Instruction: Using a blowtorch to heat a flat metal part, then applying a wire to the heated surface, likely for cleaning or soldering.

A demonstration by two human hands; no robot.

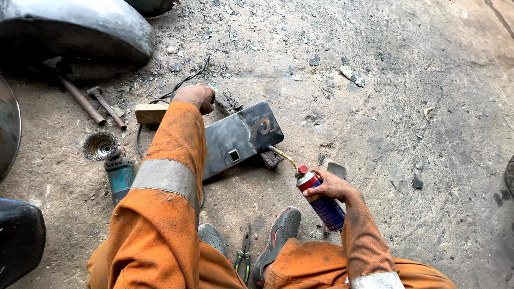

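Right hand [331,185] wrapped around a blue-and-red spray can [320,200], thin nozzle tube aimed at the metal plate [238,138]. Left hand [196,97] closed on something at the plate's far-left edge, what it grips is hidden, fingers curled tight. Landmark: metal plate, flat on the concrete floor [407,80], dark, scorched at its far end, small square hole near the middle. Large curved metal shell [75,27] well beyond the plate, far left. Angle grinder with wire cup brush [110,158] left of the plate. Two hammers [93,101] far-left of the plate, beside a wooden block [151,113]. Black cable [182,83] runs past the plate's far edge. Brush [272,157] touching the plate's right edge. Green-handled pliers [244,254] near side of the plate, between two grey shoes [278,233].
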